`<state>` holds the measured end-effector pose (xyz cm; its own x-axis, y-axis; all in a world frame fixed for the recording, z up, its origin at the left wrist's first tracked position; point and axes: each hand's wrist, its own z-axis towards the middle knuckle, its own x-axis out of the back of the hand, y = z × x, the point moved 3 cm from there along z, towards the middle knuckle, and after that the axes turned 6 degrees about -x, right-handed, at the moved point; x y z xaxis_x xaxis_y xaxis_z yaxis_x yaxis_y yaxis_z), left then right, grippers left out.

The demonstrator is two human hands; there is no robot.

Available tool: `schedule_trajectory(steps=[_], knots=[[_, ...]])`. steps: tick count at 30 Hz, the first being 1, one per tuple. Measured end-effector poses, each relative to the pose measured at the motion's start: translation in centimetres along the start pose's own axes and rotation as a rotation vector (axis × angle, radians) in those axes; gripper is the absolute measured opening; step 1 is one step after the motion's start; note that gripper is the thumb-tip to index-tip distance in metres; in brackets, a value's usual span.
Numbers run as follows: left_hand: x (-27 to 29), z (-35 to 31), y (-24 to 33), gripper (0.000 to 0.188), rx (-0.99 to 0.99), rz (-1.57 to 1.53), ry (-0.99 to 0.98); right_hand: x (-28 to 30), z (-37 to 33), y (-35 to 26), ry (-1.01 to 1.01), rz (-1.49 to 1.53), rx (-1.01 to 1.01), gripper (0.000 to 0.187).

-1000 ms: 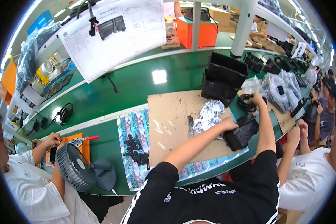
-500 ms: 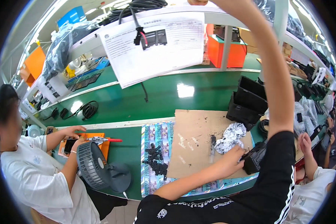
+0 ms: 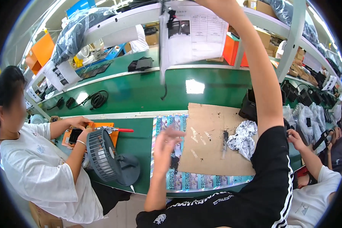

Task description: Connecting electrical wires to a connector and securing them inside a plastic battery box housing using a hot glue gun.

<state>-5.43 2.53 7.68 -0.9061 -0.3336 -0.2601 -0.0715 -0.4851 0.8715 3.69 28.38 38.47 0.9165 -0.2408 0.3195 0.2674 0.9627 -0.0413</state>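
Head view: the left hand [image 3: 167, 142] is raised near the middle of the frame, blurred, its fingers loosely spread; nothing can be made out in it. Behind it, black scraps [image 3: 174, 162] lie on a patterned blue sheet [image 3: 193, 183]. The right forearm [image 3: 256, 68] runs up past a hanging paper [image 3: 207, 41]; the right hand is cut off by the upper edge, so its opening and hold cannot be told.

Right of centre, a cardboard sheet [image 3: 209, 161] overlaps the patterned sheet on the green counter [image 3: 140, 127]. On the cardboard are a crumpled silvery-white sheet [image 3: 240, 138] and dark specks. A black box [image 3: 248, 106] stands at its upper right corner, partly hidden by the forearm.

At left, a grey fan [image 3: 101, 155] stands before a co-worker [image 3: 45, 167], whose hands are at an orange fixture [image 3: 109, 141]. Coiled black cable [image 3: 99, 99] lies upper left; another person [image 3: 311, 190] sits lower right.
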Motion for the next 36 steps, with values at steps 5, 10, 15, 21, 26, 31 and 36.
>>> schedule_trajectory(steps=[5,10,15,21,26,31,36], knots=[[-1.2,2.2,1.2,0.096,-0.153,-0.240,0.064,6.3,-10.8,-4.1,0.049,0.146,0.064,0.031],[-3.4,2.5,-2.1,0.112,-0.232,0.502,-0.260,4.8,-20.0,-5.9,-0.106,0.273,-0.216,0.042],[-7.5,-2.2,-5.0,0.050,0.357,-0.370,-0.691,0.6,-23.9,-2.7,-0.114,-0.092,-0.274,0.042],[-3.1,-4.4,-9.8,0.029,0.370,-0.016,-0.173,-7.4,-34.7,4.6,-0.362,-0.295,-0.297,0.037],[-1.8,3.1,-7.9,0.018,0.291,-1.019,0.143,-8.4,-42.7,1.4,-0.886,-0.139,-0.291,0.053],[0.4,6.1,-5.9,0.019,0.448,-1.665,0.182,-4.3,-39.0,-6.1,-0.962,0.613,-0.309,0.069],[2.8,5.3,-8.4,0.017,0.414,-1.641,0.259,-0.4,-41.1,-13.2,-1.322,2.260,-1.114,0.059]])
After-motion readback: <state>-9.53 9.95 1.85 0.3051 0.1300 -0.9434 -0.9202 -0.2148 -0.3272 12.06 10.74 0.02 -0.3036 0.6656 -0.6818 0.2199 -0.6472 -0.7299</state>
